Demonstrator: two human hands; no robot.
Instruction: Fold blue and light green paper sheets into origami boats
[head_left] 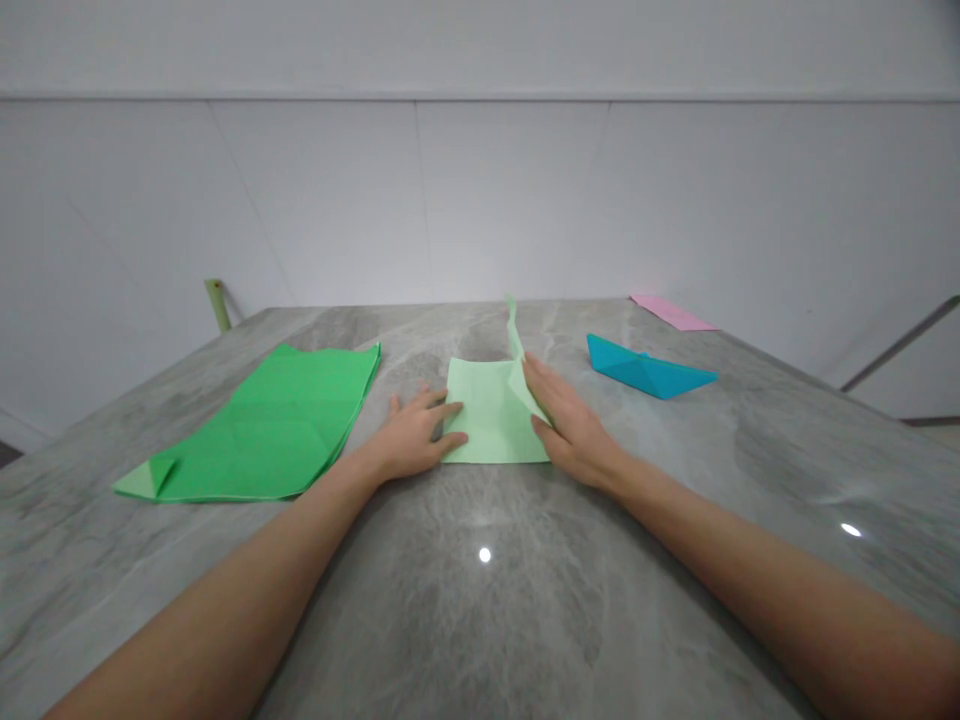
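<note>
A pale green sheet of paper (482,415) lies on the table in front of me, its right part lifted into a standing flap (525,385). My left hand (412,435) rests at the sheet's left edge, fingers spread, with some fingertips and the thumb on the paper. On the other side, my right hand (574,425) has its fingers stretched out against the outside of the raised flap, and its thumb is apart, near the lower right of the paper. The flap's top leans away and rises above the sheet's far edge.
A stack of bright green paper (281,425) lies to the left, one near corner folded over. At the right sits a folded blue paper boat (649,370). Beyond it, pink paper (675,312) lies by the far right edge of the grey marbled table (480,620). A white wall stands behind.
</note>
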